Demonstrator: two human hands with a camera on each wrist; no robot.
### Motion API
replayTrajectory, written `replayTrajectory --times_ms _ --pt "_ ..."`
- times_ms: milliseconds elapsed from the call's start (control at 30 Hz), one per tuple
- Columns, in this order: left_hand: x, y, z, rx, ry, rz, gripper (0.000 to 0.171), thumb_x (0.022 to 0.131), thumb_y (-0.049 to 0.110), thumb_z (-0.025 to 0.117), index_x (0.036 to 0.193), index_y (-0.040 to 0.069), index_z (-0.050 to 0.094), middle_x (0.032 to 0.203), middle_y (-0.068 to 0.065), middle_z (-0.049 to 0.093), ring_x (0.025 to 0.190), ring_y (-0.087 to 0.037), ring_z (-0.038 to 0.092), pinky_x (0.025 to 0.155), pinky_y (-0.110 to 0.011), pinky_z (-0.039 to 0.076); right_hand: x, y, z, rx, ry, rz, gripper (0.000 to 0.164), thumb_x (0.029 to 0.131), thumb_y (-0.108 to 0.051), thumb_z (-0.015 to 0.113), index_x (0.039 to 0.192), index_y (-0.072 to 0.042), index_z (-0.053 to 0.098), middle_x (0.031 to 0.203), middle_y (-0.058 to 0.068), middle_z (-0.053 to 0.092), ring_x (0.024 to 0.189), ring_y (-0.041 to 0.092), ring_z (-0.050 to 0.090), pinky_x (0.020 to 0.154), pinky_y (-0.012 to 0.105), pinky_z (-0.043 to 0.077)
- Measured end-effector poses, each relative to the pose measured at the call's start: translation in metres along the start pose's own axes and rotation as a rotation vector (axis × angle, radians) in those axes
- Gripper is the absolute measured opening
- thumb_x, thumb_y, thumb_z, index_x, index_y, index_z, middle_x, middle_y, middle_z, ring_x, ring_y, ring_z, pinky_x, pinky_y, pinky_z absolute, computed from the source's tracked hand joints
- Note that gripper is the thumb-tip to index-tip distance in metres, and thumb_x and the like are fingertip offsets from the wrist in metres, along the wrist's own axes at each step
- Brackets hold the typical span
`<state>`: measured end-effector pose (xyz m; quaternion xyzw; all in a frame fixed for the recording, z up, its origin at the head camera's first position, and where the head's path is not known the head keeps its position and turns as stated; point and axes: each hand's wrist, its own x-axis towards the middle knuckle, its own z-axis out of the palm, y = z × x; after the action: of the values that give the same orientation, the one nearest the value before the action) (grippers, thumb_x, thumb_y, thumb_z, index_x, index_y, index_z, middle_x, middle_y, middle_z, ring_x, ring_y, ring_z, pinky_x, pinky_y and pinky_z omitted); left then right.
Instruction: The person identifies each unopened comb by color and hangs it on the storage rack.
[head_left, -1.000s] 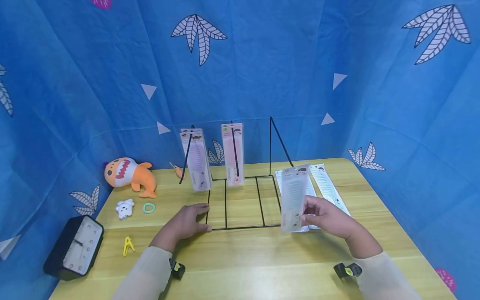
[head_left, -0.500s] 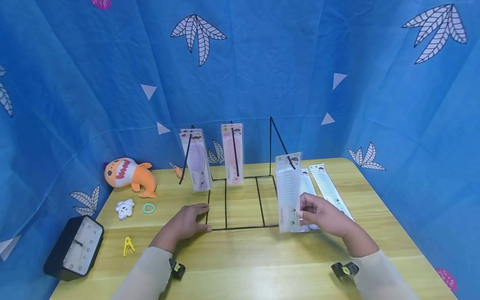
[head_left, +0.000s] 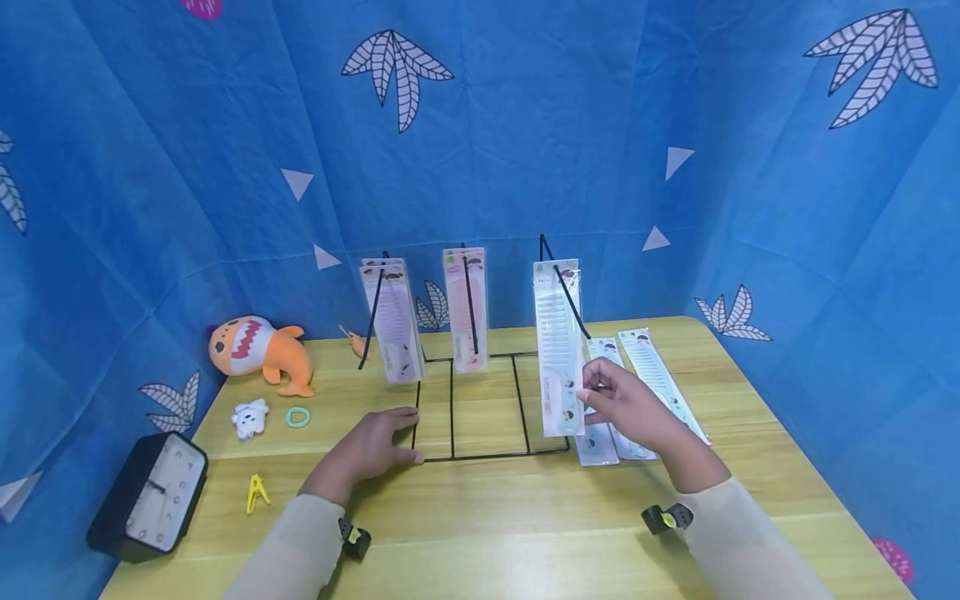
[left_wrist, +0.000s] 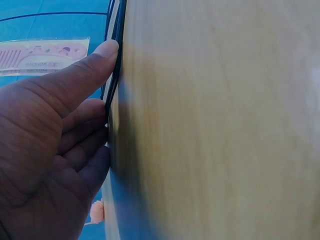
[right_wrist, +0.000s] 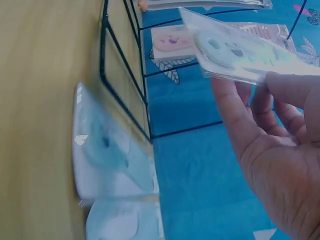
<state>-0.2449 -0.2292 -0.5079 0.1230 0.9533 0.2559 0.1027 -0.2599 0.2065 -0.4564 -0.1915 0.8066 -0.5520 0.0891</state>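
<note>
A black wire display rack (head_left: 525,408) stands on the table with three slanted hooks. My right hand (head_left: 630,404) pinches the lower right edge of a pale green comb in a clear packet (head_left: 558,358), thumb and fingers on either side. The packet hangs upright at the right hook (head_left: 573,308), whose arm passes through its top. My left hand (head_left: 371,446) rests on the rack's front left corner; in the left wrist view its thumb (left_wrist: 85,75) touches the base wire. Purple packaged combs (head_left: 393,325) hang on the left hook, pink packaged combs (head_left: 467,308) on the middle one.
Two more green packaged combs, the nearer (head_left: 597,446) and the farther (head_left: 660,375), lie right of the rack. At the left are an orange shark plush (head_left: 262,350), a white figure (head_left: 250,417), a green hair tie (head_left: 297,417), a yellow clip (head_left: 257,492) and a clock (head_left: 153,496).
My right hand has moved left and upward with the packaged comb, which has gone onto the right hook and slid back along it. My left hand has stayed in place.
</note>
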Motion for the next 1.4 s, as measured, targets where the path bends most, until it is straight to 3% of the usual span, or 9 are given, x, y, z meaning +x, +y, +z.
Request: replayTrajectory --times_ms 167,367,567,800,1033,1167,1400 --pt "0.000 0.000 0.000 0.007 0.000 -0.001 0.072 0.094 0.031 0.089 0.155 0.006 0.061 0.168 -0.011 0.052 0.158 -0.038 0.045 0.132 -0.055 0.039 0.016 -0.006 0.004 0.009 0.076 0.010 0.016 0.114 -0.010 0.057 0.121 0.001 0.050 0.111 0.016 0.056 0.100 0.026 0.069 0.087 0.043 0.070" --pt "0.000 -0.001 0.000 0.014 0.000 -0.002 0.072 0.094 0.031 0.089 0.155 0.006 0.061 0.168 -0.010 0.052 0.158 -0.039 0.045 0.132 -0.055 0.039 0.033 -0.004 0.005 0.020 0.108 0.055 0.019 0.115 -0.015 0.056 0.125 -0.001 0.050 0.115 0.016 0.057 0.107 0.028 0.069 0.092 0.047 0.070" --pt "0.000 -0.001 0.002 0.010 -0.003 -0.009 0.072 0.094 0.031 0.089 0.156 0.007 0.061 0.168 -0.010 0.052 0.158 -0.038 0.045 0.131 -0.055 0.039 0.050 0.002 0.008 0.012 0.155 0.110 0.018 0.114 -0.019 0.057 0.123 -0.004 0.052 0.117 0.016 0.057 0.111 0.032 0.071 0.097 0.055 0.067" --pt "-0.001 -0.001 0.001 0.005 -0.006 -0.019 0.073 0.094 0.031 0.089 0.156 0.007 0.060 0.168 -0.010 0.052 0.158 -0.038 0.045 0.132 -0.055 0.039 0.074 0.011 0.009 0.039 0.184 0.161 0.022 0.115 -0.024 0.056 0.123 -0.004 0.054 0.122 0.015 0.055 0.119 0.033 0.066 0.104 0.053 0.065" --pt "-0.001 -0.001 0.001 0.014 -0.004 -0.012 0.072 0.094 0.031 0.088 0.156 0.006 0.060 0.168 -0.010 0.052 0.158 -0.038 0.045 0.131 -0.055 0.039 0.098 0.014 0.009 0.044 0.226 0.265 0.020 0.116 -0.028 0.055 0.121 -0.009 0.059 0.139 0.013 0.060 0.135 0.037 0.064 0.118 0.055 0.056" --pt "0.000 -0.001 0.001 0.009 -0.004 -0.015 0.072 0.094 0.032 0.088 0.156 0.007 0.060 0.168 -0.010 0.052 0.158 -0.038 0.045 0.131 -0.054 0.039 0.106 0.013 0.007 0.002 0.255 0.338 0.020 0.116 -0.033 0.054 0.122 -0.016 0.060 0.145 0.010 0.062 0.135 0.038 0.066 0.121 0.059 0.049" --pt "0.002 -0.001 0.001 0.002 -0.006 -0.024 0.073 0.094 0.032 0.089 0.156 0.006 0.060 0.168 -0.011 0.051 0.158 -0.038 0.044 0.132 -0.055 0.038 0.115 0.014 0.006 0.008 0.289 0.359 0.024 0.116 -0.034 0.052 0.127 -0.015 0.059 0.145 0.012 0.060 0.133 0.038 0.065 0.119 0.057 0.050"
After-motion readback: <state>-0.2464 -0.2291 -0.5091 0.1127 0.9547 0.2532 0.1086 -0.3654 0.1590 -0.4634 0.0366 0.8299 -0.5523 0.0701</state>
